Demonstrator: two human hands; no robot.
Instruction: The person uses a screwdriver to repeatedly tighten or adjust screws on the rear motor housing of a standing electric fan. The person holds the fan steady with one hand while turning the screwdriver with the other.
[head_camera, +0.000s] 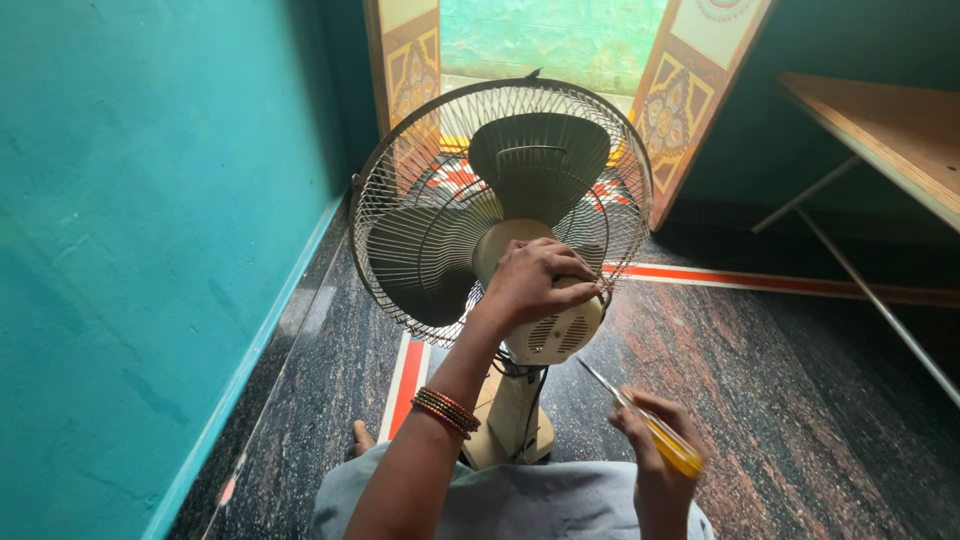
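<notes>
Fan (500, 210) stands on the dark stone floor (780, 380) in the middle of the view, close to the teal wall (130, 250) on the left, its back towards the camera. Left hand (535, 280) lies on top of the cream motor housing (555, 325), fingers curled and clamped over it. Right hand (650, 440), nearer and to the right, has its fingers closed round a screwdriver (645, 425) with a yellow handle, metal tip aimed up-left at the housing, not touching it.

My read on doing this well: keep the left-hand grip firm so the head cannot swivel, bring the tip in square to the screw, seat it fully before turning. Screw heads are not visible from here, so I can't tell which one is the target.

Fan looks old: wire guard (400, 230) tarnished and dusty, grey-green blades (540, 160) dull, vented housing yellowed, cream stand (515, 410) below with a dark cable hanging by it. Wooden table (890, 130) sits far right, a painted door panel (690, 80) behind the fan.
</notes>
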